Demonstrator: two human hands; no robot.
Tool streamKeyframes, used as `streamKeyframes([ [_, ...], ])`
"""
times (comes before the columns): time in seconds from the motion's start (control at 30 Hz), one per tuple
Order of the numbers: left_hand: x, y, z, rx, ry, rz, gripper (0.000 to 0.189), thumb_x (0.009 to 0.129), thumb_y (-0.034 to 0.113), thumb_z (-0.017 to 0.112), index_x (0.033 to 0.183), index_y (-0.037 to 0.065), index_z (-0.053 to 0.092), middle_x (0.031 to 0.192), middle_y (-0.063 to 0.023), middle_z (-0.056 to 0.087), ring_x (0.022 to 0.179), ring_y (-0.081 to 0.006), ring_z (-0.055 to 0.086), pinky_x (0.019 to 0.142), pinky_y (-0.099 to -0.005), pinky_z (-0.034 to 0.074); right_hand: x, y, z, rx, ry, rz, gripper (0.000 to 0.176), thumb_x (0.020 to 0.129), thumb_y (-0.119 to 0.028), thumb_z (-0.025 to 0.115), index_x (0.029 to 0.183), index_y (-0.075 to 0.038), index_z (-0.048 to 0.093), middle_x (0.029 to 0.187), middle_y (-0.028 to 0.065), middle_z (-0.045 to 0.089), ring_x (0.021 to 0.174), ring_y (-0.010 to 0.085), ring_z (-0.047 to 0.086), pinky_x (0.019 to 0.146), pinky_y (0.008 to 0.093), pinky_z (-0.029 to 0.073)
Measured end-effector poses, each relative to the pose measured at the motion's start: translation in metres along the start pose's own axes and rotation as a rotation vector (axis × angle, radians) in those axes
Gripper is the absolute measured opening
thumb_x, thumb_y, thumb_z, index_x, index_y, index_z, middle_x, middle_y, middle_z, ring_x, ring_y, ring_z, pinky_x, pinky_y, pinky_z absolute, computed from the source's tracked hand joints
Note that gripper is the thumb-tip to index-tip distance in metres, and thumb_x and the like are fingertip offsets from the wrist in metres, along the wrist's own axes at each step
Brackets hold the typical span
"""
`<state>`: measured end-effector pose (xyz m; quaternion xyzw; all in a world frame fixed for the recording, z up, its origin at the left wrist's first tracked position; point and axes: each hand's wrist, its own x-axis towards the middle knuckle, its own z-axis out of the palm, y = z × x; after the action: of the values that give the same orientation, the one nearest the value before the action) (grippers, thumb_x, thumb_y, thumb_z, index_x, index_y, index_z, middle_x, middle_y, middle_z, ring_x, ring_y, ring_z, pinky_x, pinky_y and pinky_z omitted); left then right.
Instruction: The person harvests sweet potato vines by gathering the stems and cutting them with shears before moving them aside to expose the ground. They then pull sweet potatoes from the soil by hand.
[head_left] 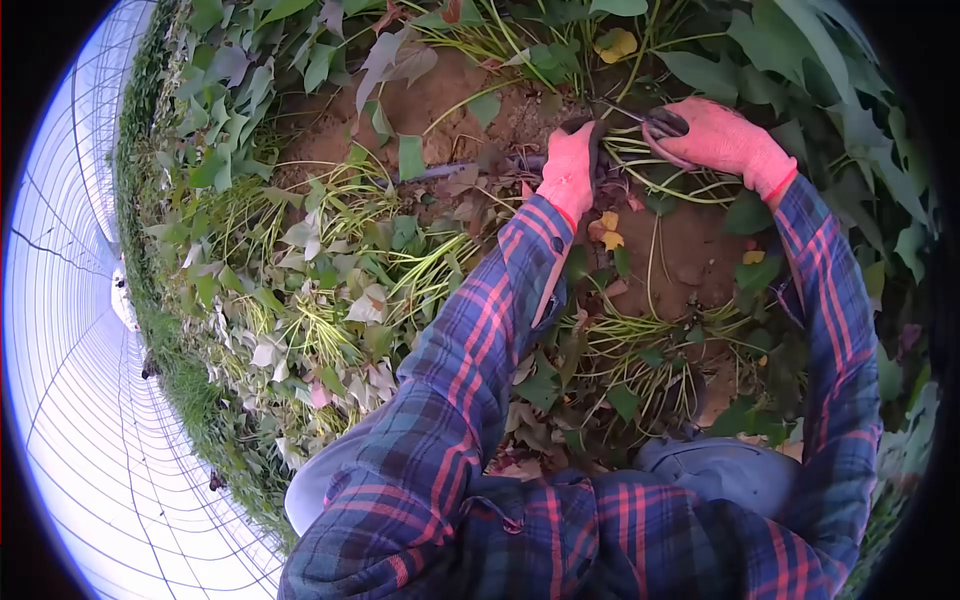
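Observation:
My left hand, in a pink glove with dark palm and fingertips, is closed beside the plant's base; what its fingers hold is hidden. Across from it, my right hand, gloved the same way, has its fingers curled round a thin, pointed metal tool. The tool's tip points left toward my left hand, and its handle is covered by the glove. Long green leaf stems spread between and just below both hands. Whether either hand also grips stems is not visible.
Leafy vines cover the ground on the left, with another clump of stems nearer my knees. A dark hose lies on the brown soil. Yellow leaves lie below my hands. A netted, translucent wall rises at far left.

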<state>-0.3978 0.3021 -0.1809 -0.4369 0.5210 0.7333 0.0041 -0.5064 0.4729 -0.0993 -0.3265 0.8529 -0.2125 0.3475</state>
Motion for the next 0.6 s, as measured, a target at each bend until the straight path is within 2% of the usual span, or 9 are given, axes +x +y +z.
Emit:
streamKeyframes([
  [0.03, -0.006, 0.004, -0.002, -0.025, -0.064, -0.1, 0.032, 0.084, 0.019, 0.065, 0.111, 0.004, 0.06, 0.087, -0.0075, 0.065, 0.069, -0.018, 0.062, 0.056, -0.0295, 0.051, 0.003, 0.003, 0.0, 0.005, -0.016, -0.064, 0.033, 0.082, -0.037, 0.057, 0.089, -0.005, 0.062, 0.07, 0.0083, 0.06, 0.065, 0.0206, 0.056, 0.067, 0.0328, 0.046],
  [0.07, 0.004, -0.01, -0.006, -0.091, -0.132, -0.002, 0.03, 0.084, 0.018, 0.065, 0.11, 0.004, 0.061, 0.086, -0.0065, 0.064, 0.069, -0.0168, 0.061, 0.056, -0.0289, 0.051, 0.007, 0.006, -0.001, 0.008, -0.021, -0.067, 0.033, 0.082, -0.037, 0.057, 0.089, -0.005, 0.062, 0.07, 0.0083, 0.06, 0.065, 0.0206, 0.056, 0.067, 0.0328, 0.046],
  [0.13, 0.0, -0.01, -0.005, -0.112, -0.124, 0.01, 0.029, 0.084, 0.018, 0.065, 0.109, 0.004, 0.062, 0.086, -0.006, 0.065, 0.069, -0.0165, 0.061, 0.057, -0.0286, 0.051, 0.013, 0.004, -0.006, -0.058, -0.208, -0.088, 0.036, 0.084, -0.039, 0.056, 0.088, -0.004, 0.064, 0.069, 0.009, 0.061, 0.063, 0.0199, 0.055, 0.066, 0.0329, 0.045],
  [0.2, -0.001, -0.012, -0.004, -0.13, -0.119, 0.025, 0.027, 0.085, 0.018, 0.065, 0.108, 0.003, 0.063, 0.085, -0.0055, 0.065, 0.069, -0.0163, 0.061, 0.057, -0.0283, 0.051, 0.013, 0.002, -0.007, -0.009, -0.185, -0.071, 0.039, 0.085, -0.041, 0.056, 0.088, -0.003, 0.064, 0.068, 0.0101, 0.061, 0.062, 0.0206, 0.054, 0.066, 0.0333, 0.045],
  [0.27, 0.0, -0.014, 0.0, -0.088, -0.034, 0.031, 0.02, 0.088, 0.013, 0.061, 0.103, 0.002, 0.066, 0.087, -0.0019, 0.065, 0.07, -0.0118, 0.057, 0.062, -0.0259, 0.047, 0.016, 0.003, -0.004, 0.042, -0.158, -0.053, 0.041, 0.086, -0.043, 0.056, 0.089, -0.003, 0.065, 0.068, 0.0112, 0.062, 0.061, 0.0212, 0.054, 0.066, 0.0338, 0.046],
  [0.37, 0.01, -0.029, -0.004, -0.132, -0.072, 0.11, 0.021, 0.087, 0.013, 0.06, 0.104, 0.001, 0.065, 0.09, -0.0026, 0.066, 0.073, -0.012, 0.058, 0.067, -0.0265, 0.047, 0.024, 0.011, 0.001, 0.02, -0.112, -0.054, 0.044, 0.087, -0.047, 0.057, 0.092, -0.004, 0.067, 0.067, 0.0113, 0.062, 0.06, 0.0208, 0.053, 0.066, 0.0343, 0.045],
  [0.5, 0.015, -0.035, -0.004, -0.048, -0.04, 0.181, 0.023, 0.086, 0.013, 0.063, 0.106, 0.002, 0.065, 0.087, -0.0043, 0.066, 0.069, -0.0137, 0.059, 0.06, -0.0264, 0.049, 0.027, 0.001, -0.001, -0.015, -0.129, -0.068, 0.045, 0.085, -0.049, 0.06, 0.091, -0.005, 0.069, 0.07, 0.0075, 0.064, 0.063, 0.0174, 0.054, 0.066, 0.0335, 0.046],
  [0.57, 0.013, -0.031, -0.004, -0.01, -0.072, 0.175, 0.023, 0.086, 0.014, 0.063, 0.107, 0.002, 0.065, 0.087, -0.0042, 0.066, 0.069, -0.0133, 0.059, 0.06, -0.0263, 0.05, 0.021, -0.01, -0.002, 0.188, -0.165, 0.08, 0.046, 0.085, -0.05, 0.061, 0.091, -0.004, 0.068, 0.073, 0.0067, 0.064, 0.065, 0.016, 0.054, 0.066, 0.0328, 0.046],
  [0.6, 0.014, -0.031, -0.003, -0.007, -0.079, 0.177, 0.023, 0.086, 0.014, 0.063, 0.107, 0.002, 0.065, 0.087, -0.0042, 0.066, 0.069, -0.0133, 0.059, 0.06, -0.0263, 0.05, 0.025, -0.011, 0.004, 0.19, -0.109, 0.007, 0.046, 0.085, -0.049, 0.061, 0.089, -0.004, 0.066, 0.074, 0.0055, 0.063, 0.067, 0.0141, 0.053, 0.066, 0.0324, 0.045],
])
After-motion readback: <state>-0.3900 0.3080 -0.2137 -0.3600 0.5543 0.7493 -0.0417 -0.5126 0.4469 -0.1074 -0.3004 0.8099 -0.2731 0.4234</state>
